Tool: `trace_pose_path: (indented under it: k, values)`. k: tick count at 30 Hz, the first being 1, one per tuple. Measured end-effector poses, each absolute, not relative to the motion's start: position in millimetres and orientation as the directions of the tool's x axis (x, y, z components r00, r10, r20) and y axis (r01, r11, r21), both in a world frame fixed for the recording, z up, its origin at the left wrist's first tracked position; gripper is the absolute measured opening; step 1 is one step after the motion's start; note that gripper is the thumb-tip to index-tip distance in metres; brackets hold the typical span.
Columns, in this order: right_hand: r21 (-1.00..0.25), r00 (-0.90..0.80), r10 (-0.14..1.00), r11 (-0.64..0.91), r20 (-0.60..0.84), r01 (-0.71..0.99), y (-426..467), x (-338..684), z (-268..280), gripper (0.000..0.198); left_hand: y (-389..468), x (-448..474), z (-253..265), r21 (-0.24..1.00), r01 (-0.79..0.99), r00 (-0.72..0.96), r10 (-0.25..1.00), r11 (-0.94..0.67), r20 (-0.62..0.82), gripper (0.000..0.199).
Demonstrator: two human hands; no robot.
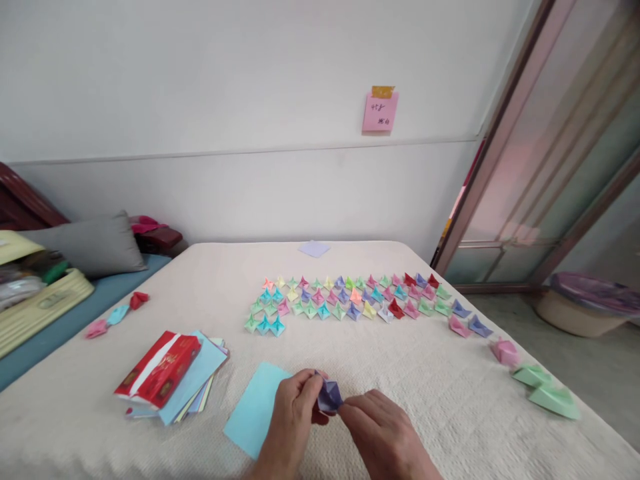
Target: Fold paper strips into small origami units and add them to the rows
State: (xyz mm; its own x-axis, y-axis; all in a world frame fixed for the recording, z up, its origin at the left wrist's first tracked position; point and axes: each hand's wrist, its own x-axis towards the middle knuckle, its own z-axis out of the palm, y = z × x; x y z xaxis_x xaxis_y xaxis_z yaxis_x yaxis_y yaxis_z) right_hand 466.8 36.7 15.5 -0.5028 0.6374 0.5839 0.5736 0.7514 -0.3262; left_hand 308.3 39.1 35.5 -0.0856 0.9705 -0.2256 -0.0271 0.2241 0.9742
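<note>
Between my two hands is a small purple folded-paper boat (329, 397), held just above the table cover. My left hand (299, 400) pinches its left side, with the thumb on top and fingers beneath. The fingertips of my right hand (376, 425) are closed on its right corner. A light blue paper sheet (256, 408) lies flat, partly behind my left hand and forearm. Beyond my hands, several rows of small paper boats (323, 310) in many colours stand on the cloth.
A red tissue pack (159, 370) rests on a stack of coloured paper (210, 375) at left. Larger folded papers (553, 399) sit along the right edge, and three folded pieces (119, 313) at far left. A lilac sheet (315, 249) lies by the wall. A pink note (381, 111) hangs there.
</note>
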Motion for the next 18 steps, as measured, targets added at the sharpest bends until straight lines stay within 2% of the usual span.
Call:
trace_pose_path:
  k: [4,8,12,15,18]
  values:
    - [-0.329,-0.511,0.609,0.778,0.607,0.535,36.7,466.1,13.8,0.029,38.5,305.9,33.9,0.956,-0.114,-0.133,0.949,0.272,-0.286,0.037]
    - [-0.268,-0.512,0.533,0.822,0.673,0.503,39.7,463.0,0.4,0.032,39.7,304.8,31.6,0.962,-0.101,-0.133,0.955,0.254,-0.266,0.037]
    - [-0.175,-0.527,0.477,0.835,0.703,0.522,42.2,457.3,-6.9,0.049,42.8,303.8,27.6,0.971,-0.066,-0.070,0.969,0.231,-0.235,0.028]
    - [-0.144,-0.514,0.467,0.824,0.720,0.548,41.6,453.9,0.3,0.062,45.5,301.5,23.4,0.962,-0.067,-0.073,0.960,0.266,-0.271,0.022]
    - [-0.114,-0.551,0.475,0.819,0.687,0.563,39.9,453.3,10.2,0.055,47.8,298.9,20.3,0.941,-0.141,-0.064,0.946,0.307,-0.318,0.020]
